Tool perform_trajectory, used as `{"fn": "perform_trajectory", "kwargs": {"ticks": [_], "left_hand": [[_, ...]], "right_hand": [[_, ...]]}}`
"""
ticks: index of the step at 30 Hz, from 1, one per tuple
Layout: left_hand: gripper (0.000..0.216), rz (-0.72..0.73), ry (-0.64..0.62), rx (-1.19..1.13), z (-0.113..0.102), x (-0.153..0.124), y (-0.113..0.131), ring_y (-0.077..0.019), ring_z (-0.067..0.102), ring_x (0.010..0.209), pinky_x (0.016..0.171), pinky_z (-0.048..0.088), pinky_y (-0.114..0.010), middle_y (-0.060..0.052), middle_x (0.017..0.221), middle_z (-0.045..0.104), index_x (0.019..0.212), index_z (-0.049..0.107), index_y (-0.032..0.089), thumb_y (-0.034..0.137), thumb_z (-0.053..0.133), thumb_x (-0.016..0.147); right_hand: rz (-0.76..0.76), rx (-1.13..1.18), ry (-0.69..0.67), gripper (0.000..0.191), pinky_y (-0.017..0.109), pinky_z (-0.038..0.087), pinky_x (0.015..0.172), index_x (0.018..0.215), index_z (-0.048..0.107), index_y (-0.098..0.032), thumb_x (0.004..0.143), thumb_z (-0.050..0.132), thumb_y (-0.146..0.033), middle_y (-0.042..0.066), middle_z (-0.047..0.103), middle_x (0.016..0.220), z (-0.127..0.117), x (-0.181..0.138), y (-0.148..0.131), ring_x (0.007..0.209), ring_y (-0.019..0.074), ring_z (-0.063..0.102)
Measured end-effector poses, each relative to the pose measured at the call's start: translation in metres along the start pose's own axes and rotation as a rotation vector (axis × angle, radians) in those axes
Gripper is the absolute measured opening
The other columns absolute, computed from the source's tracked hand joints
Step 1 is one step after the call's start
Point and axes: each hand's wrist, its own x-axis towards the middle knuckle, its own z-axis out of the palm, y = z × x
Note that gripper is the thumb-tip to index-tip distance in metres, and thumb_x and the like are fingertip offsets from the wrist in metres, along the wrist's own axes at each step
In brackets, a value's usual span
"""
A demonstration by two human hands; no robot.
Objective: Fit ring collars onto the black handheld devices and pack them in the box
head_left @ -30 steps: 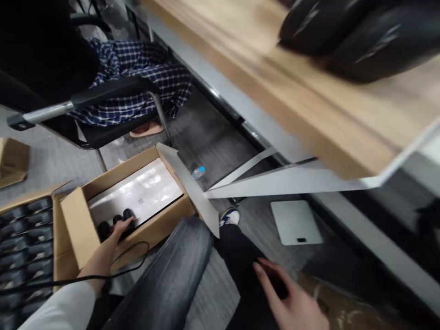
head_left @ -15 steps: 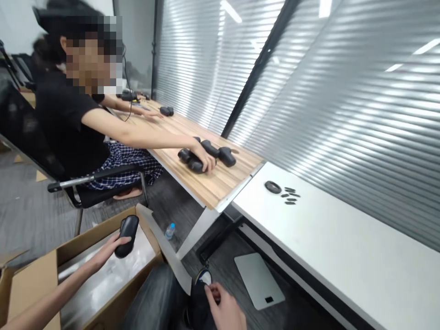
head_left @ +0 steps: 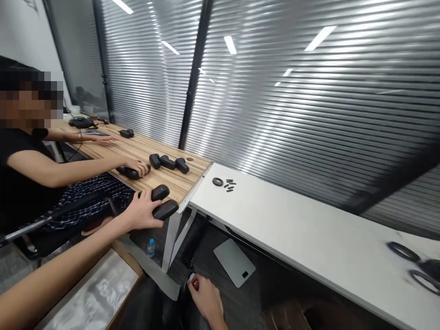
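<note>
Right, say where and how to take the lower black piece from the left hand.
Grip the lower black piece by its right end, ideally from the right: it is elongated and juts uncovered there, while the left hand holds its other end.

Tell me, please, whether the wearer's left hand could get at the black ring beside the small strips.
Probably not as it is: the left hand holds two black rounded pieces, though nothing visible blocks its way to the black ring on the white table.

Plastic pieces (head_left: 166, 210), wood-grain tabletop (head_left: 178, 184); glossy sheeting (head_left: 103, 288)
</note>
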Motion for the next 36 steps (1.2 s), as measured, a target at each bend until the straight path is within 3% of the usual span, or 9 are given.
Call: {"fn": "perform_trajectory", "kwargs": {"ticks": [5, 14, 19, 22, 25, 27, 29, 32, 36], "left_hand": [[0.078, -0.250, -0.197, 0.076, -0.016, 0.089, 0.008, -0.0547, 0.044, 0.150, 0.122, 0.030, -0.073, -0.030, 0.155, 0.056, 0.143, 0.075, 0.022, 0.067, 0.075, 0.080], [0.090, -0.622, -0.151, 0.033, -0.039, 0.156, -0.097, -0.0610, 0.045, 0.150, 0.119, 0.035, -0.076, -0.039, 0.158, 0.051, 0.146, 0.065, 0.008, 0.071, 0.073, 0.082], [0.086, -0.543, 0.283, 0.021, -0.027, 0.175, -0.130, -0.0562, 0.033, 0.158, 0.124, 0.026, -0.078, -0.037, 0.168, 0.038, 0.153, 0.053, 0.007, 0.071, 0.058, 0.095], [0.070, -0.286, 0.482, -0.017, -0.016, 0.198, -0.124, -0.0467, 0.032, 0.160, 0.132, 0.022, -0.064, -0.028, 0.166, 0.045, 0.150, 0.055, 0.012, 0.060, 0.057, 0.100], [0.061, -0.272, 0.455, -0.176, -0.003, 0.227, -0.102, -0.0428, 0.038, 0.156, 0.131, 0.030, -0.056, -0.025, 0.157, 0.052, 0.151, 0.056, 0.014, 0.051, 0.056, 0.103], [0.056, -0.363, 0.419, -0.275, 0.009, 0.242, -0.086, -0.0422, 0.036, 0.159, 0.131, 0.031, -0.057, -0.026, 0.161, 0.047, 0.154, 0.056, 0.014, 0.044, 0.051, 0.106], [0.054, -0.410, 0.407, -0.312, 0.023, 0.248, -0.075, -0.0429, 0.032, 0.162, 0.131, 0.030, -0.058, -0.028, 0.171, 0.034, 0.156, 0.054, 0.014, 0.036, 0.048, 0.107], [0.049, -0.414, 0.465, -0.319, 0.039, 0.247, -0.070, -0.0436, 0.036, 0.161, 0.132, 0.032, -0.057, -0.026, 0.176, 0.025, 0.148, 0.059, 0.012, 0.030, 0.050, 0.104], [0.037, -0.260, 0.539, -0.373, 0.043, 0.245, -0.078, -0.0366, 0.041, 0.159, 0.134, 0.034, -0.049, -0.023, 0.163, 0.046, 0.122, 0.071, 0.013, 0.033, 0.061, 0.094]], "right_hand": [[0.009, 0.082, 0.016, 0.026, 0.029, 0.047, 0.085, 0.102, 0.082, -0.023, 0.110, 0.058, -0.029, 0.005, 0.084, 0.103, 0.005, 0.001, 0.002, 0.105, 0.0258, 0.080], [-0.031, 0.163, 0.028, 0.025, 0.032, 0.052, 0.084, 0.097, 0.079, -0.024, 0.109, 0.058, -0.031, 0.003, 0.083, 0.092, 0.013, 0.008, 0.016, 0.098, 0.0280, 0.081], [-0.212, 0.366, 0.102, 0.033, 0.031, 0.057, 0.083, 0.095, 0.080, -0.024, 0.108, 0.051, -0.033, 0.007, 0.083, 0.096, 0.023, 0.007, 0.029, 0.094, 0.0259, 0.081], [-0.580, 0.482, 0.330, 0.041, 0.030, 0.059, 0.078, 0.103, 0.082, -0.023, 0.112, 0.044, -0.034, 0.008, 0.083, 0.094, -0.028, 0.025, 0.003, 0.086, 0.0228, 0.081], [-0.898, 0.492, 0.611, 0.045, 0.033, 0.061, 0.084, 0.100, 0.081, -0.020, 0.114, 0.045, -0.043, 0.011, 0.081, 0.096, -0.130, 0.081, -0.064, 0.087, 0.0227, 0.078], [-0.803, 0.480, 0.701, 0.043, 0.040, 0.058, 0.105, 0.116, 0.079, -0.018, 0.114, 0.049, -0.049, 0.014, 0.078, 0.122, -0.201, 0.137, -0.115, 0.115, 0.0257, 0.073], [-0.634, 0.306, 0.627, 0.049, 0.060, 0.041, 0.126, 0.136, 0.074, -0.020, 0.106, 0.065, -0.058, 0.017, 0.056, 0.160, -0.251, 0.193, -0.155, 0.153, 0.0380, 0.048], [-0.435, 0.117, 0.361, 0.083, 0.087, 0.015, 0.124, 0.157, 0.060, -0.026, 0.091, 0.080, -0.071, 0.019, 0.025, 0.180, -0.277, 0.255, -0.190, 0.166, 0.0546, 0.014], [-0.351, 0.162, 0.226, 0.096, 0.082, 0.038, 0.117, 0.160, 0.055, -0.024, 0.086, 0.079, -0.078, 0.026, 0.021, 0.180, -0.260, 0.289, -0.206, 0.158, 0.0570, 0.035]]}}
